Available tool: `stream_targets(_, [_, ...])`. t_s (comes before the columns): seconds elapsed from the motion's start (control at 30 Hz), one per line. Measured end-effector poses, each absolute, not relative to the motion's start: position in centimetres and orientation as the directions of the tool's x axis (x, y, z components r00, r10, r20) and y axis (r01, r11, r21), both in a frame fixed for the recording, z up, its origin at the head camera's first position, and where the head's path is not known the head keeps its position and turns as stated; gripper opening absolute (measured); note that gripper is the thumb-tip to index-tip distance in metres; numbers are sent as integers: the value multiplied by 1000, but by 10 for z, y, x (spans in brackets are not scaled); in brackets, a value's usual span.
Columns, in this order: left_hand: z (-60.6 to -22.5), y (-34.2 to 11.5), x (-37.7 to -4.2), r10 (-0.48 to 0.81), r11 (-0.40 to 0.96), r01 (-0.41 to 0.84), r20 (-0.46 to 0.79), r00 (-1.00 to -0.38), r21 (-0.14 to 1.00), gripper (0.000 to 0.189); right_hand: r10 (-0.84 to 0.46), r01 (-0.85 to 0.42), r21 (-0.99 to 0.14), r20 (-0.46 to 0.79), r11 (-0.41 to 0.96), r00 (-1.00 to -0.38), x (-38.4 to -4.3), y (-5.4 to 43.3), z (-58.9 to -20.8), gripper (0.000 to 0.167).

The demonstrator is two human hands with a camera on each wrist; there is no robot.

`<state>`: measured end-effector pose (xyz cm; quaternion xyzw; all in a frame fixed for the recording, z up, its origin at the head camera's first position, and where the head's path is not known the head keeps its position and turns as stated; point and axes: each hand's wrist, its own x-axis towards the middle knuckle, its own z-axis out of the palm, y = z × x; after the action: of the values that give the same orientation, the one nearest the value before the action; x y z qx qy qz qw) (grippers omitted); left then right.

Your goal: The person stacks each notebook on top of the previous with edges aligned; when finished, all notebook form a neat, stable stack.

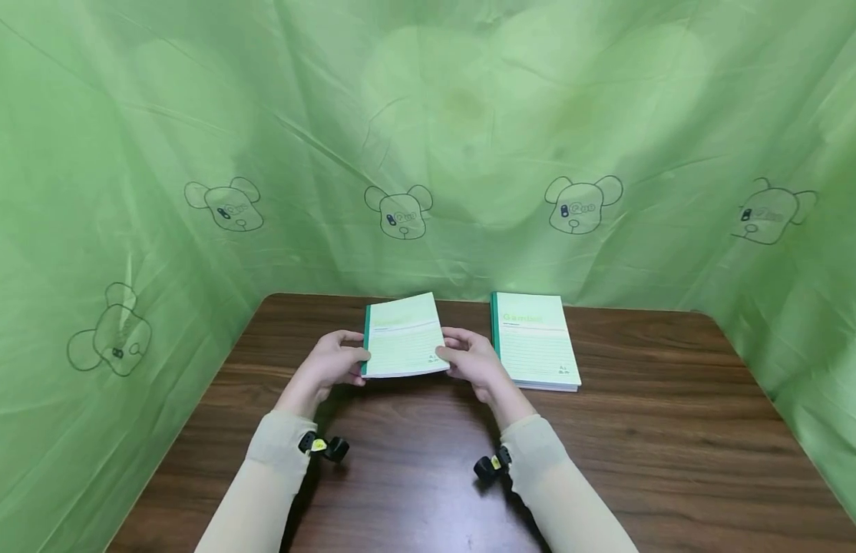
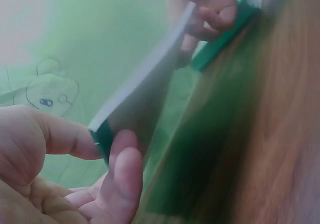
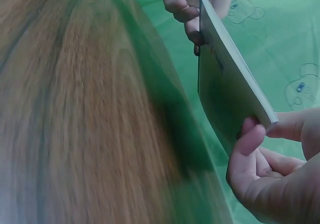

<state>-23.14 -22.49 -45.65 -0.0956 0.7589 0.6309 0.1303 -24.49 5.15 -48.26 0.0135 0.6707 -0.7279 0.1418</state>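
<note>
Both hands hold one pale green notebook (image 1: 403,336) with a dark green spine above the table. My left hand (image 1: 331,359) pinches its spine side, thumb on the cover and fingers beneath. On the opposite edge, my right hand (image 1: 474,359) grips it the same way, near the lower right corner. In the left wrist view the notebook (image 2: 145,79) is seen edge-on, raised off the wood. The right wrist view shows the underside of the notebook (image 3: 220,94) and its white page edge. Just right of my right hand lies a stack of matching notebooks (image 1: 536,338).
The dark brown wooden table (image 1: 649,430) has rounded far corners. A green curtain (image 1: 469,115) printed with bear-head outlines hangs behind it and along both sides. A small black wrist camera (image 1: 324,445) sits on the left sleeve, another camera (image 1: 493,465) on the right.
</note>
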Motion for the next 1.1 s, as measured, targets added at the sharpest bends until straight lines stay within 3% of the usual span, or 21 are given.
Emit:
stream_targets(0.3, [-445,-199,-233,107,172,-255,-275,-955,952,63,-170,162,-987,-161,7,-972,-239,86,-474,53])
stream_targets(1.1, [-449,-95,-255,103,110,-116,-127,-987,987,52,-105,40,-978,-63,204,-992,-236,188,-447,63])
